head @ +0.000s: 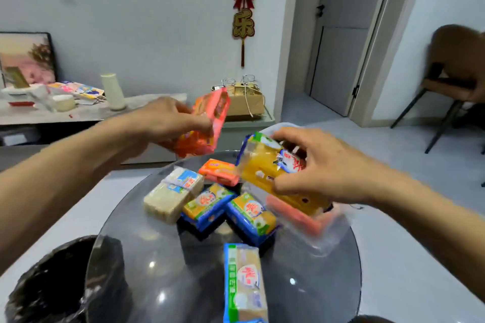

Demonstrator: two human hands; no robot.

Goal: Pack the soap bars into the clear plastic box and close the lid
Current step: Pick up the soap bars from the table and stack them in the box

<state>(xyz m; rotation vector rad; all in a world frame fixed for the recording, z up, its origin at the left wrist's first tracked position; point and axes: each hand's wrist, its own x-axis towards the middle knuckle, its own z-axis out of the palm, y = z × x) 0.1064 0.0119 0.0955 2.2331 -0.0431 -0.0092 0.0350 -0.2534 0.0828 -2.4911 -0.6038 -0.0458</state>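
Orange soap (pixel 202 123) gripped in left hand (pixel 168 118); right hand (pixel 315 165) clutches yellow soap (pixel 265 168) over clear box (pixel 328 233)

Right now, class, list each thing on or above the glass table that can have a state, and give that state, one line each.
left hand: grip shut on orange soap pack, held above the table.
right hand: grip shut on yellow soap pack, over the box.
clear plastic box: open, an orange bar inside.
white soap bar: lying on glass table, unpacked.
door: shut.
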